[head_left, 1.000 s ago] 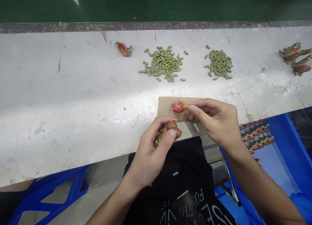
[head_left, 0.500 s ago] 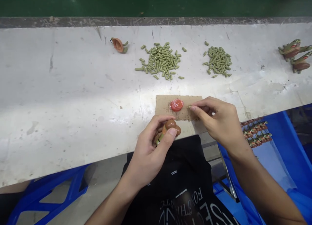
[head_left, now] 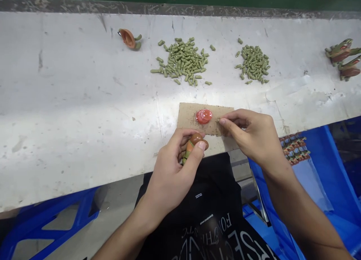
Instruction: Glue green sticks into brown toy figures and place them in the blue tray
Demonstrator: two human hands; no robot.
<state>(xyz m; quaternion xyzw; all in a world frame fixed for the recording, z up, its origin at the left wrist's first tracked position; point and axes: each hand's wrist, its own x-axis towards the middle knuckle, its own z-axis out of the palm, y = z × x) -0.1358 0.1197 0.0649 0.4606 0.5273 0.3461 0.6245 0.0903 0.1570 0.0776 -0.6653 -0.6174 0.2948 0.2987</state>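
My left hand (head_left: 176, 168) is wrapped round a small brown, orange and green figure (head_left: 196, 139) at the table's front edge. My right hand (head_left: 254, 136) is pinched over the right part of a cardboard piece (head_left: 186, 121). A tiny greenish bit shows at its fingertips, too small to make out. Between the hands, a glossy red blob (head_left: 204, 116) lies on the cardboard. Behind it are two piles of short green pieces, a wider one (head_left: 186, 61) and a smaller one (head_left: 254, 63) to its right.
An orange and green figure part (head_left: 128, 38) lies at the back left. Two figures (head_left: 340, 52) are at the far right. Below the table on the right, a blue bin (head_left: 335, 170) holds rows of figures (head_left: 295, 149). A blue stool (head_left: 50, 233) is at the lower left.
The camera view has shifted, so the table items appear slightly higher. Both hands keep nearly the same positions and grips, with the figure turned slightly in my left hand.
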